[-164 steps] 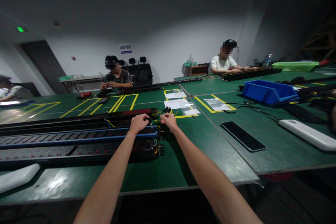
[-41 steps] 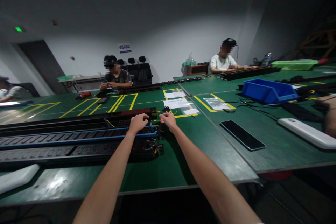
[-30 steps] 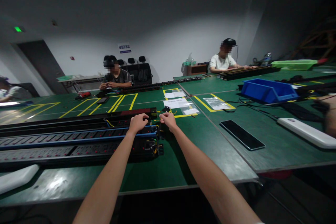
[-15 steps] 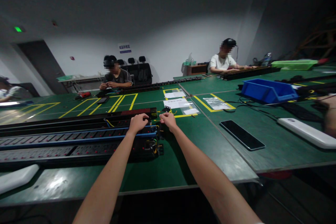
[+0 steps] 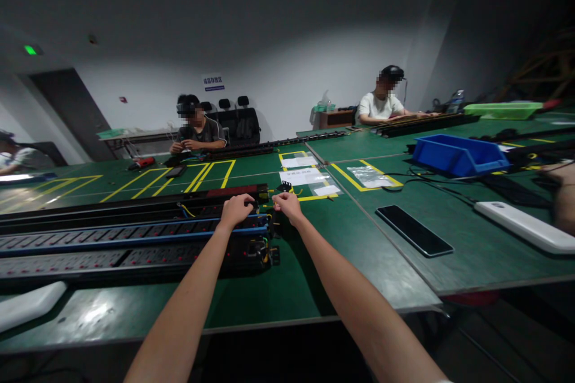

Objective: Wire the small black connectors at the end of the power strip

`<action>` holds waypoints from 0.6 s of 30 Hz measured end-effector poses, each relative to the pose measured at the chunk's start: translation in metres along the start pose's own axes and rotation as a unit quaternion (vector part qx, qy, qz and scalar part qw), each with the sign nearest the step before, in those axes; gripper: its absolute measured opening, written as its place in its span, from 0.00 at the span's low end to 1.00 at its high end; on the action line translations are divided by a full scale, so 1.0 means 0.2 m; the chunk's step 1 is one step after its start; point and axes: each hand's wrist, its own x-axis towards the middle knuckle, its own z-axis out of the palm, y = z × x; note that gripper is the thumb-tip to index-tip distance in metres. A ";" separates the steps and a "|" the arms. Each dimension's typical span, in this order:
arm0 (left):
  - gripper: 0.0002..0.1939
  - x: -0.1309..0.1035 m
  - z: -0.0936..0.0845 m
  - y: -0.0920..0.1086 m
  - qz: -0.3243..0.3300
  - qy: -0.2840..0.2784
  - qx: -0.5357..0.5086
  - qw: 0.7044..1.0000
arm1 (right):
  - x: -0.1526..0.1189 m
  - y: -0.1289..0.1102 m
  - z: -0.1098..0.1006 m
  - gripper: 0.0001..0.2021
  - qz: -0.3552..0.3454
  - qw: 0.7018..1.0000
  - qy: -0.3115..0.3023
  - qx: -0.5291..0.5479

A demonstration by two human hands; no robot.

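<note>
Left hand point(image 5: 236, 210): palm down at the right end of the strips, between the blue-edged strip point(image 5: 135, 232) and the black channel point(image 5: 135, 206) behind it. Fingers curled over the end, tips partly hidden, can't tell if it grips anything

Right hand point(image 5: 287, 206): just right of the strip ends, facing the left hand, small gap between the 2. Thumb and fingers drawn in as for a pinch; too small to tell if a wire or part is in there. Black perforated bracket point(image 5: 286, 185) just behind its fingers

Blue-edged strip lies flat on the bench point(image 5: 336, 263), running left from under the left hand's side. Grey-black strip point(image 5: 157, 255) with red dots is parallel, on the near side, yellow wiring point(image 5: 266, 249) at its right end. More yellow wire point(image 5: 187, 210) left of the left hand

Right side of bench: phone point(image 5: 414, 231), white device point(image 5: 525, 227), blue bin point(image 5: 460, 155), all well apart from the right hand. Papers point(image 5: 302, 176) beyond it. White slab point(image 5: 33, 304) at near left. 2 people across the bench, 1 in dark top point(image 5: 206, 133), 1 in white top point(image 5: 380, 108)
</note>
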 end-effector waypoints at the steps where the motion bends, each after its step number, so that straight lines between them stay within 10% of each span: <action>1: 0.14 0.00 0.00 0.00 0.000 0.000 0.000 1.000 | 0.00 0.00 0.00 0.07 0.000 1.000 0.000 0.002; 18: 0.15 0.01 0.01 -0.01 0.001 0.000 0.002 1.000 | 0.02 0.03 0.00 0.08 -0.006 1.000 0.003 0.003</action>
